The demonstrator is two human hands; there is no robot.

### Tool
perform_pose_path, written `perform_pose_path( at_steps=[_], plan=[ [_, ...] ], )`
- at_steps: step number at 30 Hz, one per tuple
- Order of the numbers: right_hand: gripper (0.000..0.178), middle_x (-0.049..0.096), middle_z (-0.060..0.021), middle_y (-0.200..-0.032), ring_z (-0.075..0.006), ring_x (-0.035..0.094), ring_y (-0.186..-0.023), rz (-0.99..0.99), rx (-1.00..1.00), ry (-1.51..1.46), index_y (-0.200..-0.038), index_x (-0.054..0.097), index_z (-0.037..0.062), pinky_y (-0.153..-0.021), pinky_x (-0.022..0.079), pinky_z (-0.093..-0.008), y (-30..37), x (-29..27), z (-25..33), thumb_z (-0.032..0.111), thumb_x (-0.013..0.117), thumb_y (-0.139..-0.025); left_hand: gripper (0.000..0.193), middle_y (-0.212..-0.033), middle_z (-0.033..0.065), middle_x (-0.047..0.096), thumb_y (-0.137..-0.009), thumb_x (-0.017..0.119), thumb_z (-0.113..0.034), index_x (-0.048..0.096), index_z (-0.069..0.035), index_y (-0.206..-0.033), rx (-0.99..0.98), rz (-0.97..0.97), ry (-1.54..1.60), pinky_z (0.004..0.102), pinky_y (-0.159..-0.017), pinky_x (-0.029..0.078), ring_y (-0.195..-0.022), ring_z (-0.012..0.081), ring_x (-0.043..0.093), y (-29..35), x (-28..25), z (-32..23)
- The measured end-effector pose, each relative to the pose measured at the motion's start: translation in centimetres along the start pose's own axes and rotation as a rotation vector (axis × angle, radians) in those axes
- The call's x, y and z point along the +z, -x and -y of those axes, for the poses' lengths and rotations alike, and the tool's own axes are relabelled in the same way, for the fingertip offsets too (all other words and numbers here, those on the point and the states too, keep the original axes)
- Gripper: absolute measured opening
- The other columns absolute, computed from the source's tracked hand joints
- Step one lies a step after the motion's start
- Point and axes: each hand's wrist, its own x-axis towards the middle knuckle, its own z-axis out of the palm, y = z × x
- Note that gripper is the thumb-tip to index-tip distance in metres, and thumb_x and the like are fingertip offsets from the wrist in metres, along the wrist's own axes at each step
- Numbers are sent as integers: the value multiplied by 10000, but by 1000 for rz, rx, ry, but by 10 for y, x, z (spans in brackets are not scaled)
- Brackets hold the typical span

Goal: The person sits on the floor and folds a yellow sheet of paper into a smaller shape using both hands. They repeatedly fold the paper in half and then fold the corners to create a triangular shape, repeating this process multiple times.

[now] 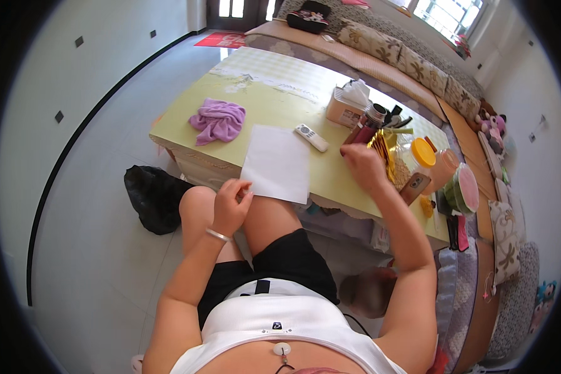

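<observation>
Working over a white sheet [275,165], early stage by appearance

White sheet, one: centre of frame, flat on the pale green counter [265,107], lower part past its front edge. Laid out; no mark, fold or cut visible, so little else appears done and any work upon it outstanding.
Left hand [232,201]: at the sheet's lower left edge, fingers curled, grip narrow; whether it pinches the sheet, cannot tell.
Right hand [364,163]: right of centre, beside the base of a dark red flask [362,131]; fingers partly hidden, grip's hold cannot be told.
Remote control [311,138], white: just beside the sheet's upper right corner.
Cloth [218,121], purple, crumpled: left of the sheet.
Tissue box [345,110]: upper right of centre.
Jar [422,153], yellow-lidded: farther right.
Bag [153,201], black: floor, left of frame.
</observation>
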Motion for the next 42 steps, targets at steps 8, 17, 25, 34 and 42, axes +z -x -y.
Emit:
perform_pose_path(
  at_steps=[8, 17, 25, 34, 42],
  plan=[
    [568, 548, -179, -1417, -351, 458, -1363, 136, 72, -320, -1376, 539, 13, -1126, 372, -412, 27, 121, 38, 319, 658, -913, 703, -1342, 246, 577, -838, 731, -437, 562, 56, -1309, 165, 25, -264, 465, -1102, 391, -1261, 424, 518, -36, 11, 59],
    [505, 582, -155, -1392, -348, 488, -1344, 35, 30, -236, -1279, 630, 42, -1114, 382, -426, 35, 146, 36, 359, 673, -889, 681, -1368, 269, 558, -887, 704, -441, 565, 71, -1313, 73, 99, -85, 419, -1107, 401, -1301, 389, 518, -24, 18, 59],
    [489, 601, -160, -1368, -335, 513, -1328, -6, 5, -228, -1273, 645, 41, -1092, 423, -404, 30, 140, 39, 322, 708, -878, 557, -1303, 242, 614, -872, 733, -385, 647, 47, -1212, 111, 60, -37, 411, -1071, 438, -1233, 362, 580, -24, 27, 69],
    [503, 596, -126, -1383, -318, 508, -1334, -3, 36, -264, -1268, 650, 56, -1090, 424, -392, 36, 138, 43, 360, 697, -870, 564, -1211, 221, 670, -853, 739, -447, 686, 26, -1155, 33, 5, -17, 418, -1049, 446, -1179, 350, 615, -19, 27, 66],
    [490, 594, -132, -1385, -308, 502, -1342, 9, 46, -263, -1271, 648, 56, -1102, 410, -389, 35, 136, 42, 342, 698, -877, 570, -1267, 95, 676, -830, 709, -554, 723, -88, -1158, -62, 69, -171, 650, -1136, 224, -1393, 399, 407, -20, 17, 54]
  ],
)
